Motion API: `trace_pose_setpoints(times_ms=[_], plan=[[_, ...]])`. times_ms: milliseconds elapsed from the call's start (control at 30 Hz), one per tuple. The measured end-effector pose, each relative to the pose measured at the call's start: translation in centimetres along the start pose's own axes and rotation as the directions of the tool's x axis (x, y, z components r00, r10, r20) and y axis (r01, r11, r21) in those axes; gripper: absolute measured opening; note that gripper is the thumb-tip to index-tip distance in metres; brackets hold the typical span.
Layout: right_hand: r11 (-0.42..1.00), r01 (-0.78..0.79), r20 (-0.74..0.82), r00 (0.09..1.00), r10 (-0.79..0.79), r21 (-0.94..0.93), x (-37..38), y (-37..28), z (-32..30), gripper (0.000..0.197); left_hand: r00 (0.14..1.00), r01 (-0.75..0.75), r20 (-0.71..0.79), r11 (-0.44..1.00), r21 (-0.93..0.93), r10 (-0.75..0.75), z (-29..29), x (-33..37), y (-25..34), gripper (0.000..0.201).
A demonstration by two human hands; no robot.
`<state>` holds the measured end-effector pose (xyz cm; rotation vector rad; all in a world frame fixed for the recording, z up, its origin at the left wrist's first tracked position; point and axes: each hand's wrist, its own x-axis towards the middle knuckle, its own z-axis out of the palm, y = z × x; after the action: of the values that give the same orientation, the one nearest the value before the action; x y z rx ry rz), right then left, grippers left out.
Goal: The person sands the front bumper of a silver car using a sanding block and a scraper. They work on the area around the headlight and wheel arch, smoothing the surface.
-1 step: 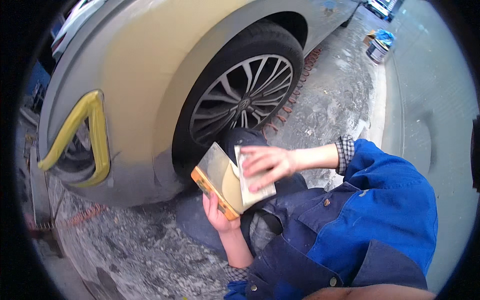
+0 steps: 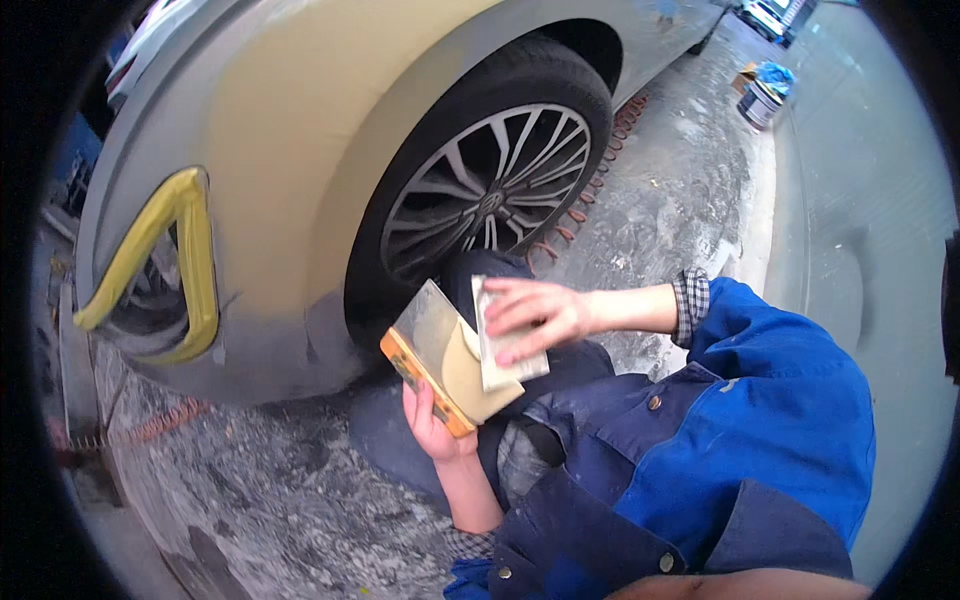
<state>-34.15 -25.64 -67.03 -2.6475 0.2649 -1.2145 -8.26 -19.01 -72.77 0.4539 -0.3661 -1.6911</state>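
Observation:
My left hand grips a wide metal filler spreader by its orange back edge, blade tilted up. Smooth beige filler covers much of the blade's lower part. In my right hand is a second flat, pale spreader, smeared with whitish residue. It leans over the first blade's right side, its edge at the filler. Both hands are above my bent legs, beside the car's wheel. My right fingers lie along the pale spreader's face; its far side is hidden.
The car's body panel is gray with a beige patch. Yellow tape frames an opening at its left. A coiled reddish hose runs along the floor behind the wheel. Farther back, a can with blue plastic on top stands near the wall.
My right hand's pale spreader has slid slightly upward along the metal blade, uncovering more filler near its lower corner. My left hand has barely moved.

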Motion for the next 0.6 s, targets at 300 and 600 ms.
trace_pose_setpoints(times_ms=[300, 600], plan=[[0.908, -0.069, 0.054, 0.993, 0.100, -0.414, 3.2, 1.5, -1.8, 0.044, 0.989, -0.134, -0.010, 0.922, 0.362, 0.148, 1.4, -0.3, 2.6, 0.046], [0.973, -0.100, 0.280, 0.947, 0.157, -0.209, 4.4, 0.6, 1.8, 0.058, 0.958, -0.261, 0.098, 0.679, 0.686, 0.269, 3.2, 0.8, 2.7, 0.030]])
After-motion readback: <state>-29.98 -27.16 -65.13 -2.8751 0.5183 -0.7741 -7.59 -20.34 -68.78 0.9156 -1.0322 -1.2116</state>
